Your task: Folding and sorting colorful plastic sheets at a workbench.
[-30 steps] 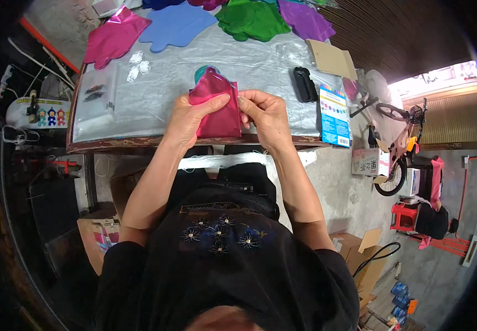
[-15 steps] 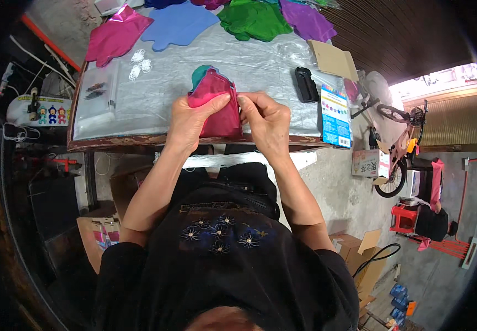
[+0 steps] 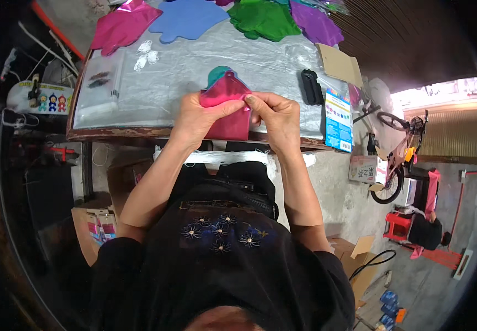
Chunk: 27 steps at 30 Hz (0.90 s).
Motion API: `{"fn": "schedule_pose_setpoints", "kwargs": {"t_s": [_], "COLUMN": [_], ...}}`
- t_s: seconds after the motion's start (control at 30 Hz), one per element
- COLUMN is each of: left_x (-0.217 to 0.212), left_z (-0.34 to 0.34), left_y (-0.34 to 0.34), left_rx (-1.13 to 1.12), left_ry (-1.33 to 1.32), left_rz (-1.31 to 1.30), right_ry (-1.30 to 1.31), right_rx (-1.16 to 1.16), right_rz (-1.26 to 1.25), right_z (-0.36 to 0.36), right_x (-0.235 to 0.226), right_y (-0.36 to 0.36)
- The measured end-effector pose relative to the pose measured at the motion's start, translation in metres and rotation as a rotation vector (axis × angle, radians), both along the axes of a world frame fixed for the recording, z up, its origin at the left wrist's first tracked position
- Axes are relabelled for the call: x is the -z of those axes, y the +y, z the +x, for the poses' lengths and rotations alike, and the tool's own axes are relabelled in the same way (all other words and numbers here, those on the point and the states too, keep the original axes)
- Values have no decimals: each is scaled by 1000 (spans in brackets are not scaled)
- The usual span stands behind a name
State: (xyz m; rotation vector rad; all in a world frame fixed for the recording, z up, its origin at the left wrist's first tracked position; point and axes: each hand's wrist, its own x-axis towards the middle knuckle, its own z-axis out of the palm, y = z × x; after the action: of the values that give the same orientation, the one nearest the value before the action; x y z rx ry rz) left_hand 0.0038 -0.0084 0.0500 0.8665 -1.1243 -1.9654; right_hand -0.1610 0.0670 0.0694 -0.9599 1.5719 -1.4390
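Note:
Over the table's near edge I hold a flat, folded pink foil balloon (image 3: 228, 128), its rounded tip pointing away from me. A teal foil piece (image 3: 217, 73) shows behind that tip. My left hand (image 3: 197, 120) is closed on the pink foil's left side, thumb lying across its front. At the right edge, my right hand (image 3: 277, 117) pinches a crumpled bit of the foil, its thumb and forefinger meeting the left thumb tip. The right hand's other fingers are curled and partly hidden.
Pink (image 3: 122, 27), blue (image 3: 189, 21), green (image 3: 263, 21) and purple (image 3: 317, 25) foil balloons lie along the far side. White string bundles (image 3: 147, 55), a clear bag (image 3: 98, 99), a black case (image 3: 311, 87), a blue-and-white package (image 3: 338, 121) and cardboard (image 3: 340, 65) are on the table.
The view has shifted slightly. My right thumb and fingers have closed in against my left thumb, and the pink foil's right edge is now more bunched between them.

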Motion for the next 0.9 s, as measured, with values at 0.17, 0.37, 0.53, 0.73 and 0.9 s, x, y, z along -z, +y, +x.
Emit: {"fn": "schedule_pose_setpoints", "kwargs": {"t_s": [0.17,0.37,0.53,0.73,0.9], "left_x": [1,28,30,34,36], "left_z": [-1,-2,-13,-13,-10], "left_y": [0,6,7,8,10], "left_rx": [26,-264,-367,-413,-411], "left_ry": [-88,114,142,233,275], "left_rz": [-39,-167,-199,-168,-131], "right_ry": [21,42,28,-30,-25], "right_rx": [133,232,314,351,317], "right_rz": [-69,-148,-223,-266,-209], "right_z": [11,11,19,26,25], "right_x": [0,9,14,16,19], "right_y": [4,2,1,-1,4]}}
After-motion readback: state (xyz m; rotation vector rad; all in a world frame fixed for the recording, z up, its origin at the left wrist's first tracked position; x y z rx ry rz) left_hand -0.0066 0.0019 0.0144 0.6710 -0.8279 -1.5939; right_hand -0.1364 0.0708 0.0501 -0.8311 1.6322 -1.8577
